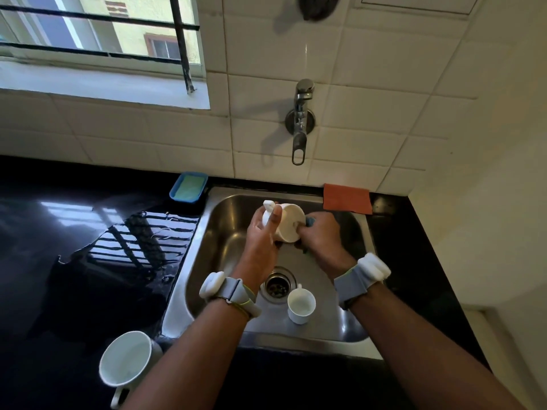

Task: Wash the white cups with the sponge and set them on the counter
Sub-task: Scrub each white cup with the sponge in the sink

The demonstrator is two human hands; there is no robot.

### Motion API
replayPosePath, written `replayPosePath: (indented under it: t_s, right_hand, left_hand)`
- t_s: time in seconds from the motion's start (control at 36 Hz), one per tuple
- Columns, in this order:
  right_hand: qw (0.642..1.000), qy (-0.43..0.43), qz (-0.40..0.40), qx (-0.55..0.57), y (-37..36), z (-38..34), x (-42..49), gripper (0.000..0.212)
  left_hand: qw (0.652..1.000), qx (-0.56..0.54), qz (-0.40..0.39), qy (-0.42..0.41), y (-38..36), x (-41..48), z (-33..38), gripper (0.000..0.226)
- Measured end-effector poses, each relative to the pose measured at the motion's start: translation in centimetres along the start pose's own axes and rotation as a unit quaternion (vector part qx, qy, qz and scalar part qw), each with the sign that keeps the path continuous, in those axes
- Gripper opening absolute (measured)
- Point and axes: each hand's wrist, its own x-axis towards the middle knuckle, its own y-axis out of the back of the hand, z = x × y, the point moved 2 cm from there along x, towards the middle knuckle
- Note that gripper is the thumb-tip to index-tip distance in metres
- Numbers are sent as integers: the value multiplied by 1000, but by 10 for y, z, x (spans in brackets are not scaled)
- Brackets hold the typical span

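Left fingers [276,216] round cup [291,224], sponge [310,222] beside

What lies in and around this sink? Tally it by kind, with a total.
White cups: 3
Sponge: 1
Soap tray: 1
Orange cloth: 1
Tap: 1
Total: 7

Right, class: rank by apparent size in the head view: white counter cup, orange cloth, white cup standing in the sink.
1. White cup on the black counter, nearest the camera
2. Flat orange cloth
3. Small white cup standing in sink
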Motion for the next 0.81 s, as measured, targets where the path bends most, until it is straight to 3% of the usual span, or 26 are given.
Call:
replayPosePath:
  t_s: [0.17,0.28,0.39,0.47,0.56,0.67,0.72,0.81]
  right_hand:
    - [991,89,41,-87,7,-4,-3,22]
    - [972,210,84,-62,7,-6,-18,31]
    - [921,365,20,-132,7,-7,-29,38]
    - [865,456,-29,-208,4,-8,-37,31]
    - [818,507,-62,-264,4,-11,-35,24]
    - [761,537,-78,-357,8,-10,-27,26]
    - [778,504,-78,-366,6,-9,-30,22]
    - [863,426,-101,-253,1,-10,-32,14]
  left_hand:
    - [993,-82,13,85,6,6,-3,52]
    - [984,-134,30,117,12,6,-4,58]
    - [979,-145,22,142,18,7,-5,69]
    - [973,-120,17,194,17,8,-4,74]
    - [964,-94,24,246,14,7,-9,66]
    - [966,-77,24,247,12,9,-11,63]
    - [973,-46,58,218,14,15,-8,59]
    - [981,-39,76,176,17,19,-5,50]
